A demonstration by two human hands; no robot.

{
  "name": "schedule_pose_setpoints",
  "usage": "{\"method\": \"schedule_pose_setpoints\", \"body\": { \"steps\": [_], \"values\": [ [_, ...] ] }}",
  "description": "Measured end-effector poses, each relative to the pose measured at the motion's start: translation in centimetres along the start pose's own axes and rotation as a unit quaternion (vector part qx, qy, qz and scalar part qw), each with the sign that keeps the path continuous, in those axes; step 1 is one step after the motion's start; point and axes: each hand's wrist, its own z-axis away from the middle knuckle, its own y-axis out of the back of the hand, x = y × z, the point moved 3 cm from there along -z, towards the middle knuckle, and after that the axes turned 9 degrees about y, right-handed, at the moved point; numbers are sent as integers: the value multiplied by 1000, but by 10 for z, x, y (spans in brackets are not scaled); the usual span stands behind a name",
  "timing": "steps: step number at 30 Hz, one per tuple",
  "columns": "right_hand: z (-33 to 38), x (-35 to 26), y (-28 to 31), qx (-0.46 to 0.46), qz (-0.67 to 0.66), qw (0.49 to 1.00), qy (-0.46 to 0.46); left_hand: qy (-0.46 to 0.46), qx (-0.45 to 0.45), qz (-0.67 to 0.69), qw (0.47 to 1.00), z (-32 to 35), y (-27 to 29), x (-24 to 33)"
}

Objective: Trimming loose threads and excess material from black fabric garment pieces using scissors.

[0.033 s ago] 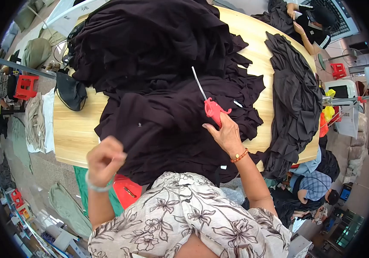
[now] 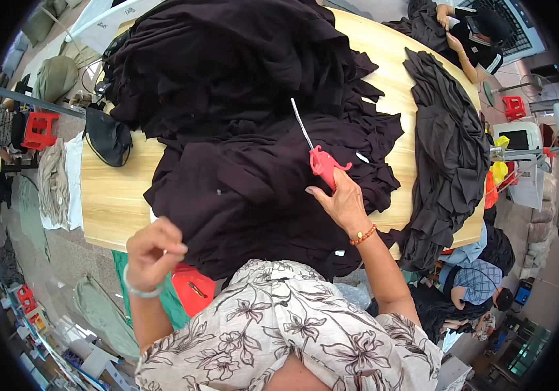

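My right hand [image 2: 346, 203] is wrapped round a red air blow gun [image 2: 323, 164]. Its long thin metal nozzle points away from me over dark, purplish-black garments [image 2: 227, 189], which lie in rumpled layers. Closed with its fingers curled in, my left hand [image 2: 154, 253] hovers at the near left edge of the garments, apart from the gun. Whatever may be pinched in those fingers is hidden. A small pale speck [image 2: 219, 192] shows on the cloth between my hands, and small white labels [image 2: 362, 158] show on the right side.
A big heap of dark garments [image 2: 227, 58] covers the far part of the wooden table [image 2: 113, 202]. A dark grey garment pile [image 2: 449, 150] lies along the right. A black cap-like item [image 2: 108, 138] rests at the left edge. Another person's hands [image 2: 452, 32] work at the far right.
My left hand has drawn slightly down and left. The cloth under it has shifted a little, and the pale speck sits further right. The right hand still holds the blow gun.
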Motion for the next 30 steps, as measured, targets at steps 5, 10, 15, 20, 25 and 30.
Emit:
{"method": "schedule_pose_setpoints", "body": {
  "steps": [5, 10, 15, 20, 25, 30],
  "values": [
    [-19, 1, -27, -14, 21, 1000, 12, 251, 6, -250, 935, 25, 21, -73],
    [-39, -1, -19, -8, 9, 1000, 22, 181, 192, -311, 913, -11, 10, -116],
    [-80, 30, -28, 55, 31, 992, 108, 110, 118, -323, 932, -62, 7, -162],
    [-74, 66, -56, -105, 85, 988, 77, 75, 89, -397, 910, -78, 1, -136],
    [-60, 52, -7, 19, 98, 993, 68, -46, 227, -326, 916, -89, 40, -68],
    [-54, 34, 80, 186, 122, 973, 63, -176, 323, -275, 888, -86, 59, 8]
  ]
}}
